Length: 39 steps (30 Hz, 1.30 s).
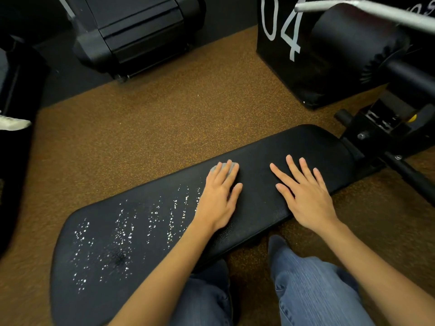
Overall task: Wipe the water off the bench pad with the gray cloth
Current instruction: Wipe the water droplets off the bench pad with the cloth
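On the bench pad [259,203], left hand [217,196] flat, mostly hiding gray cloth [223,166]; right hand [306,194] flat, empty.

The room is dim, with soft light falling from above onto the brown speckled floor [164,109] and the black bench pad [270,191]. Water droplets [131,231] on the pad's left half catch that light as small white glints. The pad's dry right half shows only a faint sheen. Shadows are weak and diffuse: a dark patch lies under the pad's near edge. The wide-angle lens bows the pad and bends straight lines toward the frame edges. The pale bar [367,10] far above the pad is smeared and blown out. Machines beyond the pad sink into near-black, losing detail. The fingertips look slightly soft.
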Available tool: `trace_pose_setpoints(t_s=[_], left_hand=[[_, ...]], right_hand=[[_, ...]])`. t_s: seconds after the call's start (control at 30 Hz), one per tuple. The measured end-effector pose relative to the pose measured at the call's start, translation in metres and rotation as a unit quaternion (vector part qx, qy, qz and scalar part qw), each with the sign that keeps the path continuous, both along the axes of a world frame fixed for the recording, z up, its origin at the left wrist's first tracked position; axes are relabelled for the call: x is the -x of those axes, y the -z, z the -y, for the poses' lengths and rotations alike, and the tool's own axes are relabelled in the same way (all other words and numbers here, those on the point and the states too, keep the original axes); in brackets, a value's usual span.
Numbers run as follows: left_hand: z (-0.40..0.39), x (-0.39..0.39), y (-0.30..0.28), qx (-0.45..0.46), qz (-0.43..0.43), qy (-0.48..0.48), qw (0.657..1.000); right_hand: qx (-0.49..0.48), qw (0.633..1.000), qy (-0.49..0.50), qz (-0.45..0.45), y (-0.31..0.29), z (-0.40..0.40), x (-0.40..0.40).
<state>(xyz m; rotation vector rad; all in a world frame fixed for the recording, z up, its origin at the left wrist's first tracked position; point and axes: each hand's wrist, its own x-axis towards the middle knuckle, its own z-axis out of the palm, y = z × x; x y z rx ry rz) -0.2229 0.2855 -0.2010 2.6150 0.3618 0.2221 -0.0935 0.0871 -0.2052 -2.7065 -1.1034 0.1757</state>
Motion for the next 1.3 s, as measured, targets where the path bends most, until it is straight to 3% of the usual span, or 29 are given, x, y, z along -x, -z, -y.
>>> trace_pose_setpoints(t_s=[0.13,0.2,0.4,0.57,0.8,0.97,1.17,1.3], left_hand=[[-0.001,0.000,-0.001,-0.080,-0.051,0.021,0.995],[-0.007,0.006,-0.003,-0.071,-0.070,0.050,0.994],[-0.015,0.014,-0.005,-0.103,-0.048,0.055,0.992],[-0.040,-0.010,-0.009,-0.034,-0.075,-0.055,0.995],[0.019,0.008,0.000,-0.045,-0.018,0.079,0.996],[-0.001,-0.008,-0.008,0.031,-0.032,-0.033,0.998],[0.071,0.014,-0.004,0.026,0.001,0.100,0.995],[0.059,0.023,-0.008,-0.006,-0.005,0.146,0.989]], right_hand=[[0.003,1.000,-0.002,-0.013,-0.001,-0.001,-0.002],[-0.003,1.000,-0.005,-0.016,-0.001,-0.001,-0.002],[-0.006,1.000,-0.003,-0.009,0.001,0.002,-0.001],[-0.010,1.000,-0.003,-0.001,0.004,0.001,-0.002],[-0.006,1.000,0.002,0.005,0.004,0.001,-0.001],[-0.005,1.000,0.004,0.006,0.003,0.001,0.000],[0.001,1.000,0.001,0.011,0.003,0.002,0.000],[0.002,1.000,0.001,0.017,0.002,0.003,0.001]])
